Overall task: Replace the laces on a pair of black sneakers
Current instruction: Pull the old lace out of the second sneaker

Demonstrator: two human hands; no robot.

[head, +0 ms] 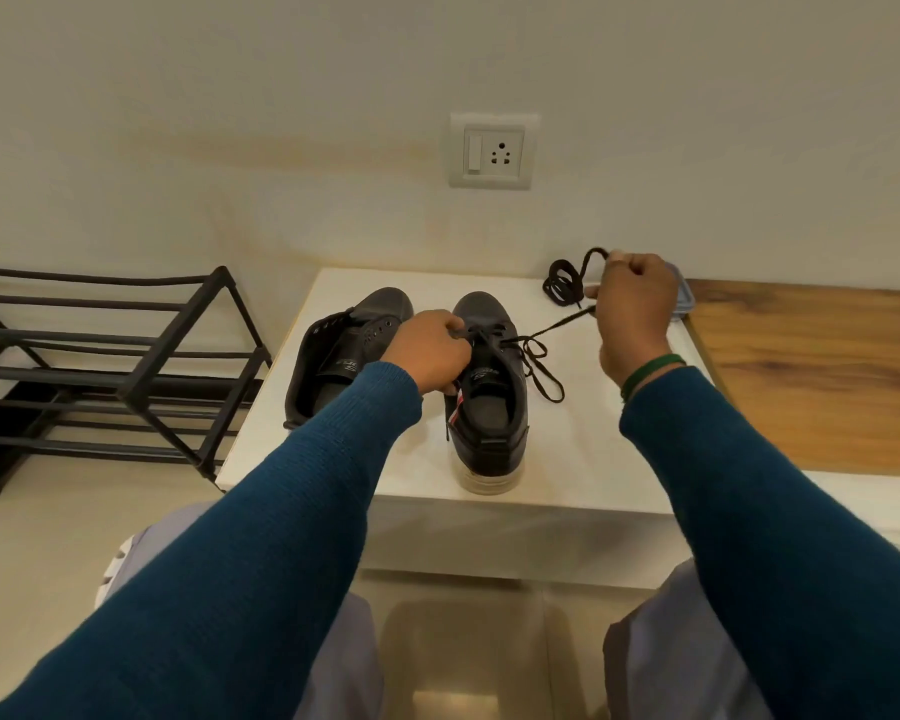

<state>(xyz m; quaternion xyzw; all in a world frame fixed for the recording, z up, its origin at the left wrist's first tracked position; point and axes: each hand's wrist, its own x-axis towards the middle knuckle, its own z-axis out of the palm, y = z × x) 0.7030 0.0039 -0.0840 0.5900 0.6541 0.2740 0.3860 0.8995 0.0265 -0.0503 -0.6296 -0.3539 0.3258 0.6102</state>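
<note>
- Two hands share the lace (562, 322): the left hand (432, 350) pinches it atop the laced sneaker (489, 402); the right hand (635, 314), fisted, holds it taut.
- Best, I judge: steady the shoe, pull straight, avoid twists.
- The unlaced sneaker (344, 356) sits just beside on the worktop (593, 459); a coiled lace (559, 283) is near the right hand.

The light is soft, warm and a bit dim. The shiny floor (458, 641) near me glows. Far edges look bent. My right hand (632, 309) looks a little fuzzy.
</note>
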